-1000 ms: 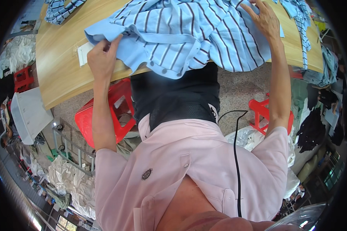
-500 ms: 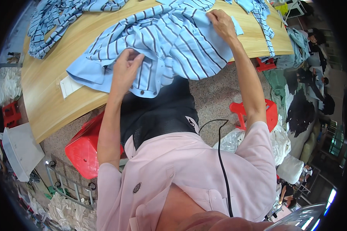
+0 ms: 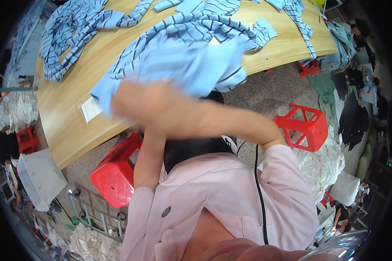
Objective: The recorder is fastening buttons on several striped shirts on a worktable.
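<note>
A light-blue shirt with dark and white stripes (image 3: 161,32) lies bunched at the front edge of the wooden table (image 3: 65,135). Its plain blue middle part is smeared by motion. My right arm reaches across my body to the left, and my right hand (image 3: 137,98) is a blur over the shirt's near left side. My left forearm (image 3: 149,161) rises beneath it; the left hand is mostly covered by the right arm and blurred. Whether either hand grips the cloth cannot be made out. A white paper-like piece (image 3: 90,109) lies beside the shirt's left corner.
More striped blue garments (image 3: 67,32) lie at the table's far left, and other striped pieces (image 3: 298,21) at the far right. A red stool (image 3: 115,174) stands below the table edge, another red stool (image 3: 307,126) to the right. A black cable (image 3: 261,195) hangs down my front.
My right hand has left the shirt's right side and swung left across my left arm. The shirt's right part has been drawn left and folded over. The view has shifted slightly.
</note>
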### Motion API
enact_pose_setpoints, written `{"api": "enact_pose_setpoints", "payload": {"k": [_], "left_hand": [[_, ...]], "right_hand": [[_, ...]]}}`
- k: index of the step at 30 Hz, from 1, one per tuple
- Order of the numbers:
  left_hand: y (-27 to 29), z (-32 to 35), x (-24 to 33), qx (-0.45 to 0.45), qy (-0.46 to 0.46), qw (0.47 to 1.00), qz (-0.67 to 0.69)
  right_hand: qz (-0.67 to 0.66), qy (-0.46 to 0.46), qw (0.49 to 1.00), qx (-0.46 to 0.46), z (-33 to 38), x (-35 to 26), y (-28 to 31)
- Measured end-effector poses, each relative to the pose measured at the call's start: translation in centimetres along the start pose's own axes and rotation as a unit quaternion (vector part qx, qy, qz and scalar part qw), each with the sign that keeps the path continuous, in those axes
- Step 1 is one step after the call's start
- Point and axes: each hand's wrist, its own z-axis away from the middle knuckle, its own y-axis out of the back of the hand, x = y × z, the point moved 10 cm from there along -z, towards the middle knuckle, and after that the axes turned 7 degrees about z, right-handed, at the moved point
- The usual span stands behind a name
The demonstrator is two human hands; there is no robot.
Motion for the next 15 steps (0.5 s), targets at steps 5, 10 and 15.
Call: {"api": "enact_pose_setpoints", "payload": {"k": [5, 10, 15], "left_hand": [[3.7, 5.0, 4.2, -0.035, -0.049, 0.998, 0.016], [5.9, 2.9, 4.3, -0.010, -0.069, 0.997, 0.012], [7.5, 2.0, 6.2, 0.002, -0.103, 0.995, 0.008]], "right_hand": [[-0.053, -0.042, 0.993, -0.100, 5.2, -0.6, -5.4], [0.053, -0.131, 0.989, -0.046, 10.1, 4.9, 2.1], [0.015, -0.257, 0.966, 0.040, 12.8, 7.6, 4.0]]}}
